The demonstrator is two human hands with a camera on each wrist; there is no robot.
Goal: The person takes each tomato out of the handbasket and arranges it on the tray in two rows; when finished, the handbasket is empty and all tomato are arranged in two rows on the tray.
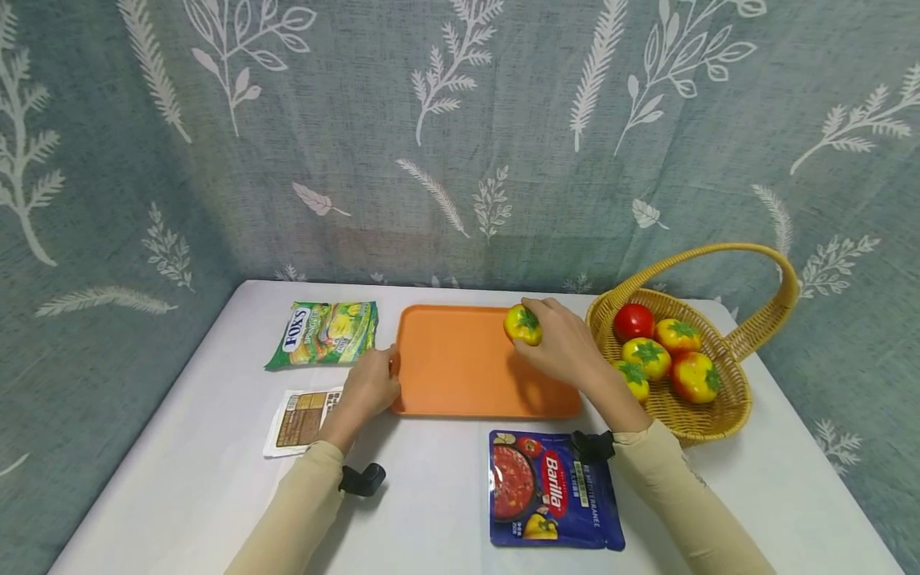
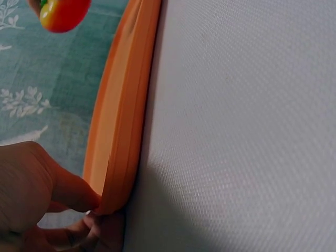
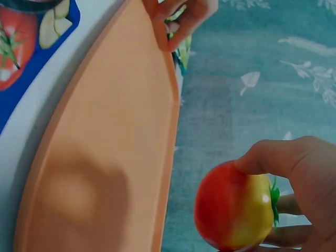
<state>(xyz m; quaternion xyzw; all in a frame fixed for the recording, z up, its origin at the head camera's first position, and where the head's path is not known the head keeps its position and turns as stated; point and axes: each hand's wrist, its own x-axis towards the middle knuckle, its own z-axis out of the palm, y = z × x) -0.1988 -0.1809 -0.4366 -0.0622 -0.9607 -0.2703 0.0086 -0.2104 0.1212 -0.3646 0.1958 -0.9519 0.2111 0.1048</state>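
Observation:
My right hand (image 1: 561, 339) holds a round red-and-yellow fruit with a green leafy top (image 1: 523, 324) over the right part of the orange tray (image 1: 460, 363). In the right wrist view, thumb and fingers grip the glossy fruit (image 3: 231, 207) from the side, and a shadow falls on the tray below. My left hand (image 1: 370, 383) is at the tray's left edge. Up close in the left wrist view, the left thumb and fingers pinch the rim at the tray's corner (image 2: 118, 189).
Right of the tray stands a wicker basket (image 1: 733, 411) with a tall handle and several similar fruits. Left lie a green Fox's candy bag (image 1: 327, 334) and a brown-and-white packet (image 1: 300, 422). A blue Barilla pouch (image 1: 553, 491) lies in front. A patterned curtain (image 1: 460, 192) hangs behind.

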